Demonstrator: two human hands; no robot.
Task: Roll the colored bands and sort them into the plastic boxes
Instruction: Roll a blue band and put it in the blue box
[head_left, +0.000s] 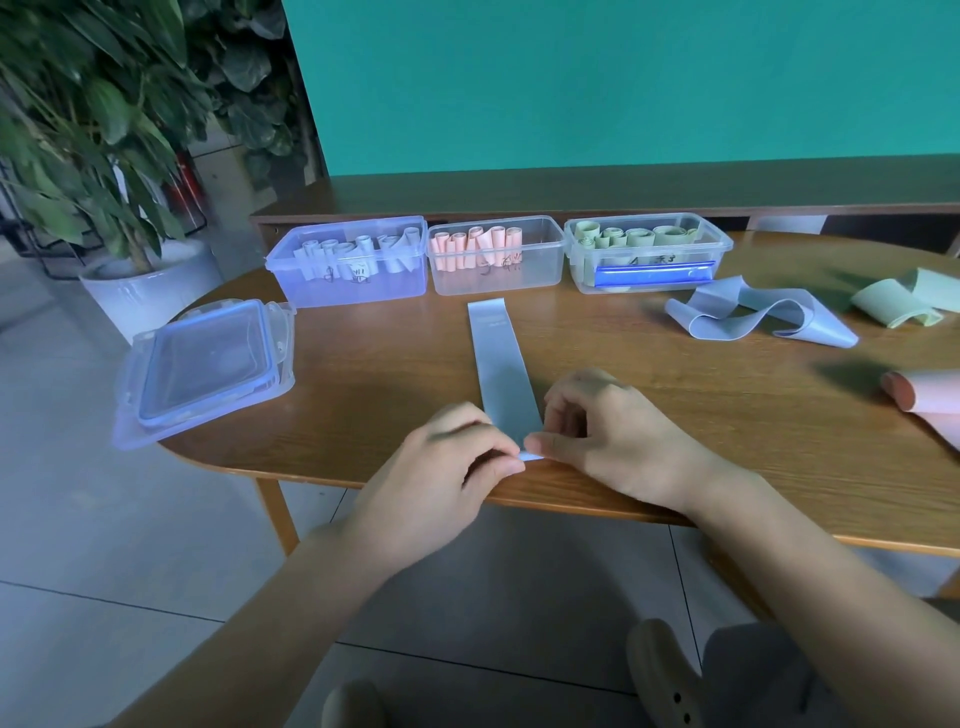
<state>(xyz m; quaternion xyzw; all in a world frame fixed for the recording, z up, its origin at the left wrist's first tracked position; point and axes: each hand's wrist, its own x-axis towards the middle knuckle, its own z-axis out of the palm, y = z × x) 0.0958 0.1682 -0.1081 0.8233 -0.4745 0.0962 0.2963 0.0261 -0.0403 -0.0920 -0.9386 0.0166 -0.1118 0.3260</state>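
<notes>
A light blue band (500, 358) lies flat on the wooden table (727, 415), running from the boxes toward me. My left hand (457, 457) and my right hand (602, 431) both pinch its near end at the table's front edge. Three plastic boxes stand in a row at the back: a blue box (353, 291) with blue rolls, a clear box (496, 280) with pink rolls, and a clear box (649, 278) with green rolls.
Loose bands lie at the right: a blue one (758, 317), a green one (904, 301) and a pink one (924, 400). Box lids (208, 364) are stacked at the table's left end. A potted plant (104, 156) stands on the floor at left.
</notes>
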